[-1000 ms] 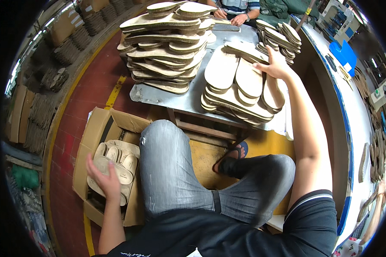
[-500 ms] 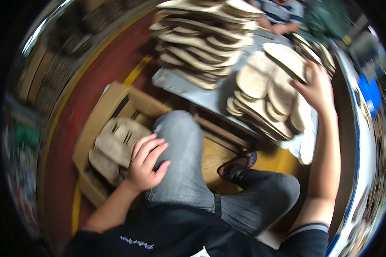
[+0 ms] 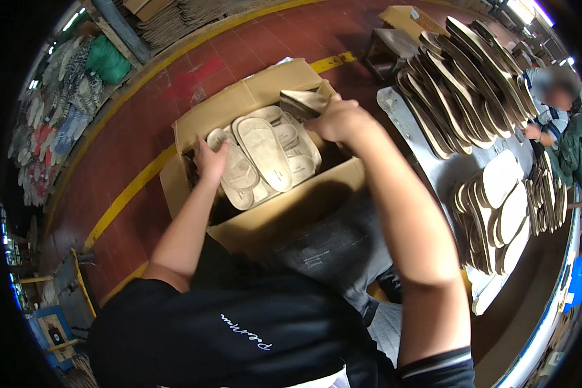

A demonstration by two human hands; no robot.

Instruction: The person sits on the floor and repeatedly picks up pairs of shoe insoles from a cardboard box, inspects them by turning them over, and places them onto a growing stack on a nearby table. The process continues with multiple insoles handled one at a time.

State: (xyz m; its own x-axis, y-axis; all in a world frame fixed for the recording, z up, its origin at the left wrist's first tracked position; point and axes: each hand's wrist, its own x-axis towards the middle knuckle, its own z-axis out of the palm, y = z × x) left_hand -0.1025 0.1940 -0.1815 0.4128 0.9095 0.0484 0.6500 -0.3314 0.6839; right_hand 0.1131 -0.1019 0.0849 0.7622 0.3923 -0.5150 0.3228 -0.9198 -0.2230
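Note:
Several beige shoe soles (image 3: 264,154) lie in an open cardboard box (image 3: 284,216) in front of me. My left hand (image 3: 211,160) reaches into the box's left side, thumb and fingers apart, touching the edge of the leftmost soles; its fingertips are partly hidden. At the box's far right corner my right hand (image 3: 341,121) is closed on a shoe sole (image 3: 306,101), which sits tilted above the others. Whether it grips one sole or a pair I cannot tell.
A grey metal table (image 3: 407,132) on the right carries a tall stack of soles (image 3: 462,90) and a lower pile (image 3: 491,213). Beyond it sits another person (image 3: 549,97). Bundled gloves (image 3: 58,123) hang at far left. Yellow lines (image 3: 129,194) cross the red floor.
My view has swung left toward the box. My right hand has moved from the pile on the table to the box with a sole; my left hand has left my knee and reached into the box.

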